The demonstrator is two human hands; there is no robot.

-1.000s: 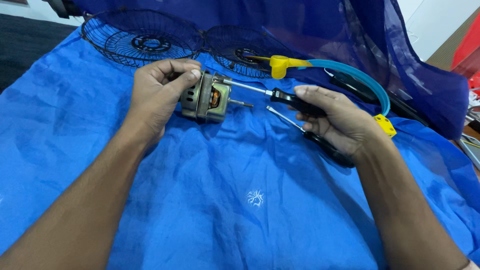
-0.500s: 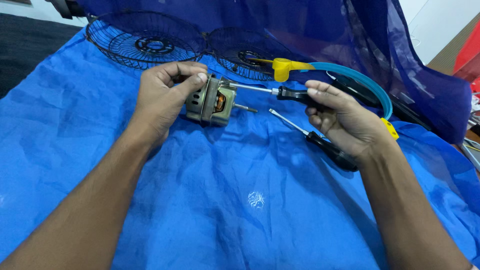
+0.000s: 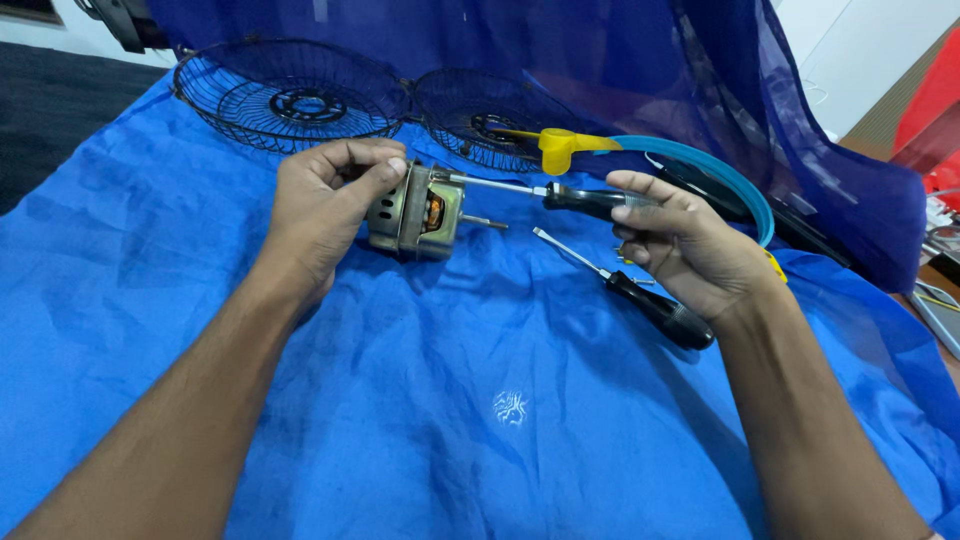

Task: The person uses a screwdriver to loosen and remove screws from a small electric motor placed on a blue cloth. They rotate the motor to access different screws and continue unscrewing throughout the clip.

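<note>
My left hand (image 3: 325,205) grips a small metal fan motor (image 3: 418,212) with copper windings, holding it on its side on the blue cloth (image 3: 480,400). Its shaft points right. My right hand (image 3: 680,245) holds a black-handled screwdriver (image 3: 560,196) whose tip touches the motor's upper right edge. A second black-handled screwdriver (image 3: 640,295) lies on the cloth just below my right hand, partly hidden by it.
Two black wire fan grilles (image 3: 290,95) (image 3: 480,115) lie at the back. A light blue ring (image 3: 720,180) with a yellow clip (image 3: 555,148) sits behind my right hand. Dark blue fabric (image 3: 560,50) hangs across the back; grey items lie at the right edge.
The motor has been turned and shifted slightly right under my left hand. My right hand has brought the screwdriver tip onto the motor's edge.
</note>
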